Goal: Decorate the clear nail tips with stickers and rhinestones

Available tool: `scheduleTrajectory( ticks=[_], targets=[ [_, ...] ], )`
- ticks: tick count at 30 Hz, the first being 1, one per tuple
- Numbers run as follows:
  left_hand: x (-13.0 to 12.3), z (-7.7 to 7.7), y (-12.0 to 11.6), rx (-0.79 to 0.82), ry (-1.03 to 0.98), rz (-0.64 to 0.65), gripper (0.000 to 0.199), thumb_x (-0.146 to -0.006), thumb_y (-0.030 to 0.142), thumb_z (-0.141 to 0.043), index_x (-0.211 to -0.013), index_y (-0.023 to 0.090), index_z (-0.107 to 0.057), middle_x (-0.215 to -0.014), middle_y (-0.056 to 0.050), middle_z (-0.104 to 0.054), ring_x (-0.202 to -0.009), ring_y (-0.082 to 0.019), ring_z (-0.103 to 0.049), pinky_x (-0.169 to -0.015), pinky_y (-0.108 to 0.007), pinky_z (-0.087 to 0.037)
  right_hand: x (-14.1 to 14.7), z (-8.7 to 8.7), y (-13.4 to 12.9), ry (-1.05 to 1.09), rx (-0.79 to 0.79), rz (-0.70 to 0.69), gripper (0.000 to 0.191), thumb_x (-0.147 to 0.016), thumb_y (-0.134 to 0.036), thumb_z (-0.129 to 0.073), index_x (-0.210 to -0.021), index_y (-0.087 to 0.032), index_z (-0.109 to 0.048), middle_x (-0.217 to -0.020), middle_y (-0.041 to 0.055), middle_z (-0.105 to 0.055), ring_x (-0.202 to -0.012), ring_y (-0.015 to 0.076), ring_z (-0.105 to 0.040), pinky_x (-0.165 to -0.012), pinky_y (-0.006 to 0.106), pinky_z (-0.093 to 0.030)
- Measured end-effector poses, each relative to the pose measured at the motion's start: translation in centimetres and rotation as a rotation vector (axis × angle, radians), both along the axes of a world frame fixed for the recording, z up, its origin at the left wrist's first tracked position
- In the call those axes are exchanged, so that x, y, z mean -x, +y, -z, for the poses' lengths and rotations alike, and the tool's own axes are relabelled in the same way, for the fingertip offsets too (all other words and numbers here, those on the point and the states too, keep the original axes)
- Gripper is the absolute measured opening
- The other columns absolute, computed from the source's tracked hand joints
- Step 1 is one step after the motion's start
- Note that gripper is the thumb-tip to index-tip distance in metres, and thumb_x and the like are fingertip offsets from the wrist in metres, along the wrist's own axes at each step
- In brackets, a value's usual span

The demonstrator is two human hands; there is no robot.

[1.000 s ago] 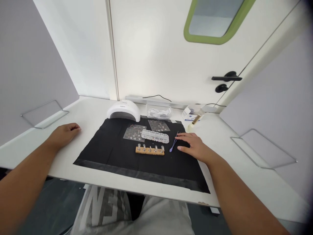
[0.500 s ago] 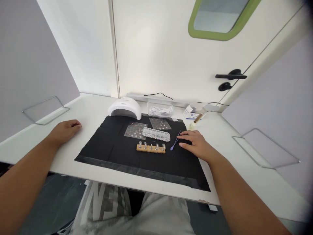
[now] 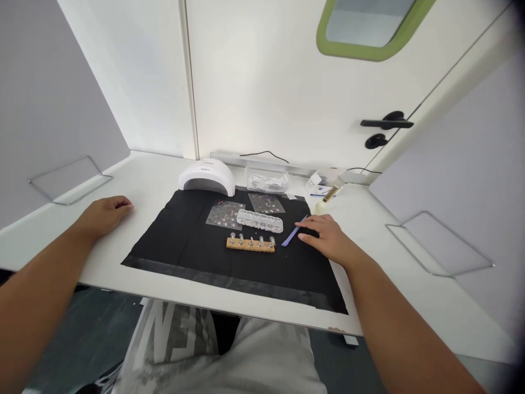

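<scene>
My right hand (image 3: 326, 236) lies on the black mat (image 3: 192, 249), fingers around the far end of the purple tweezers (image 3: 292, 235), which slant across the mat. Left of them is a wooden strip (image 3: 250, 245) with several small metal-topped holders, and behind it a clear compartment box (image 3: 260, 221). Two clear sticker sheets (image 3: 223, 213) lie by the box. My left hand (image 3: 103, 215) rests loosely curled on the white table (image 3: 147, 180), left of the mat, holding nothing.
A white nail lamp (image 3: 207, 177) stands at the mat's back edge, with a clear plastic box (image 3: 266, 180) and a small white carton (image 3: 320, 186) to its right. Wire brackets (image 3: 69, 180) stick out from the grey side panels. A door handle (image 3: 388, 121) is behind.
My right hand has closed its fingers on the tweezers' far end and the tweezers have turned to a flatter slant. The left hand has stayed put.
</scene>
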State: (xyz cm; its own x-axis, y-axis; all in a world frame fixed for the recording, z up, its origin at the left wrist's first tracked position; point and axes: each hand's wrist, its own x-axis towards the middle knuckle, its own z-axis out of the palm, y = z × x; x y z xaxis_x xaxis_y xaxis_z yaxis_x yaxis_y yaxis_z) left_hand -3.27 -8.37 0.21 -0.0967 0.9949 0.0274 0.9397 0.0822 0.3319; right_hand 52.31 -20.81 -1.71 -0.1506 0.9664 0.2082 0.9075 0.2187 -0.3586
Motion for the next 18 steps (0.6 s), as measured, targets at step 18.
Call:
scheduleTrajectory(
  ticks=[18],
  targets=[
    [0.01,-0.09,-0.10,0.003,0.003,0.016,0.031,-0.084,0.045,-0.047,-0.093,0.021,-0.065,-0.084,-0.002,-0.065,-0.078,-0.020,-0.058,-0.066,-0.027,-0.041,-0.06,0.05,0.19,0.023,0.028,0.019,0.043,-0.089,-0.053,-0.050,-0.110,-0.024,-0.074,-0.106,0.0080,-0.064,-0.104,0.0337,-0.049,-0.095,0.052,-0.041]
  ],
)
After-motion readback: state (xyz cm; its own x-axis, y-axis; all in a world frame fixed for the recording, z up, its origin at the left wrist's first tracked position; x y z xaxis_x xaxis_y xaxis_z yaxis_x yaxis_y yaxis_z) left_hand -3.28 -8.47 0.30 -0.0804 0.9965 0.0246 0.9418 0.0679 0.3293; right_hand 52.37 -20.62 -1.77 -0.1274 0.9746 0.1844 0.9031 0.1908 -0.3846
